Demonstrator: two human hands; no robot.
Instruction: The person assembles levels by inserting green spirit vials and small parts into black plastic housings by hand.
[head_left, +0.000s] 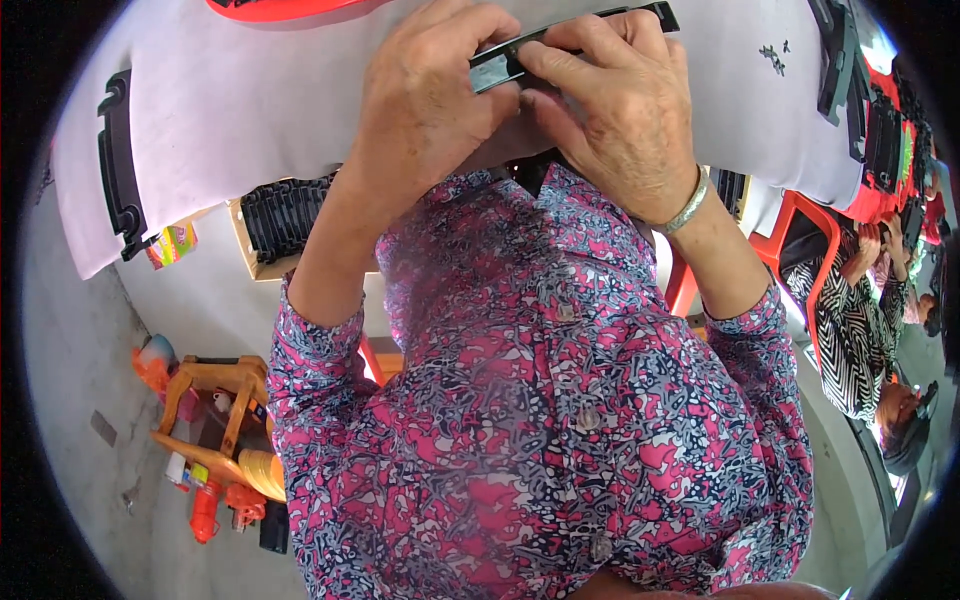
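Both of my hands are above the white-covered table (250,110), close to its near edge. A long, narrow black strip (655,14), seemingly plastic, lies slantwise between them, with a shiny pale face (490,72) showing near its left end. My left hand (425,100) closes its fingers round that left end. My right hand (625,110), with a bracelet on its wrist, pinches the strip farther along, thumb and fingertips pressed against it. The fingers cover much of the strip's middle, and I cannot make out any smaller piece under them.
Long black parts lie at the table's left (118,165) and right (835,60). Small black bits (773,58) are scattered at right; a red tray (285,10) stands at the far edge. Below is a box of black parts (290,220). Another person (850,330) sits at right beside a red chair (830,225).
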